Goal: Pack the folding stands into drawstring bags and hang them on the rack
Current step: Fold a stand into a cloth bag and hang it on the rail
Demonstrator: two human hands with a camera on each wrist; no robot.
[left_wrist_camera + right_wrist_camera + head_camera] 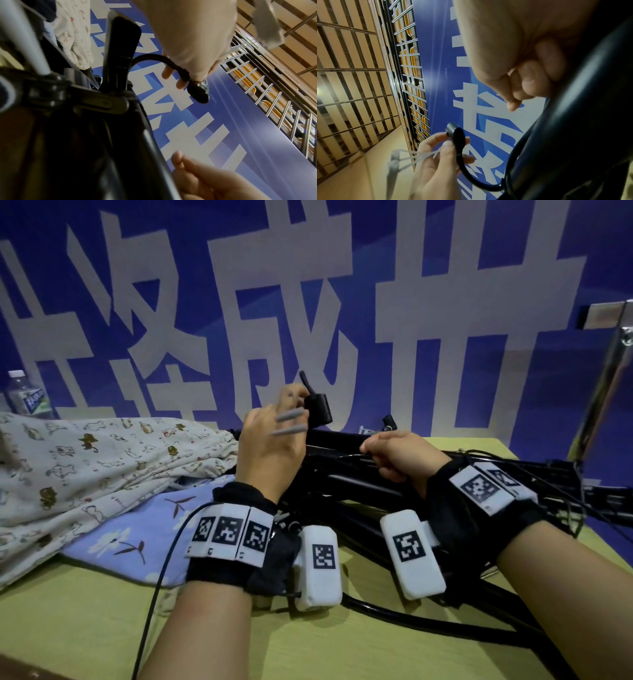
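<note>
Hands over desk (85,621), left hand (270,440) pinching black cable end (317,407) w/ fingertips, right hand (397,455) clenched round folding stand (359,491), drawstring bags (102,467) beside.

I see the folding stand (359,474), black and collapsed into a bundle of tubes, lying flat across the tabletop from about 9 to 3 o'clock. Its black gooseneck (464,166) curves upward, ending in a small round clamp head (318,409). Two drawstring bags lie at 9 o'clock: a cream animal-print bag (102,463) heaped over a flat blue floral bag (137,535).
</note>
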